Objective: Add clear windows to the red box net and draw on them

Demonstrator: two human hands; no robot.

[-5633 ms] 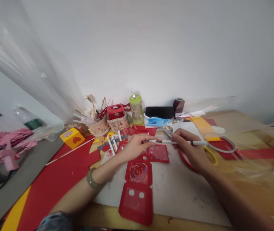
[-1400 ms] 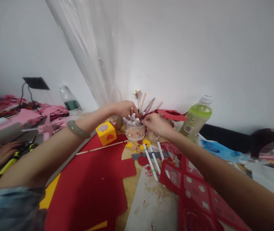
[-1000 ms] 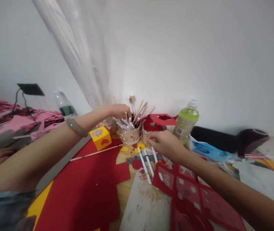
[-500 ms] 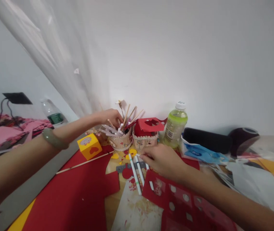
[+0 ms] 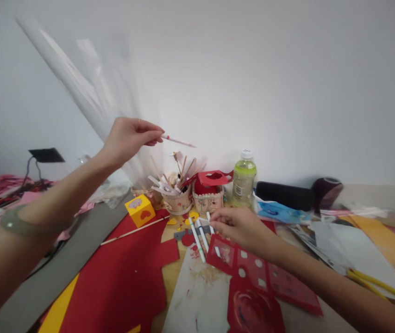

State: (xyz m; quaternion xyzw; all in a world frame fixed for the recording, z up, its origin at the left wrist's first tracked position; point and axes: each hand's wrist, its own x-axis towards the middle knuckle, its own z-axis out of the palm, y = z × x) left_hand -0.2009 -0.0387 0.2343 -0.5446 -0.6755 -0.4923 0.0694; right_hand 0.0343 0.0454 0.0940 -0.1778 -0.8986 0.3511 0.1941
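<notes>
My left hand is raised above the craft pots, its thumb and fingers pinching a slim white marker with a red band, the thin end pointing right. My right hand hovers low over the table, fingers curled and close together; whether something small is in them is hidden. Beneath its fingertips lie white markers with coloured bands, near red cut-out card. Behind them stand a pot full of sticks and pens and a second pot topped with red paper.
A yellow box with a red heart sits left, by a thin stick on red card. A green-labelled bottle, blue tissue pack and yellow-handled scissors are on the right. Clear plastic sheeting leans against the wall.
My left hand has come up out of the stick-filled pot, bringing a white marker with it. My right hand stays over the markers, having shifted slightly. The view has moved a little.
</notes>
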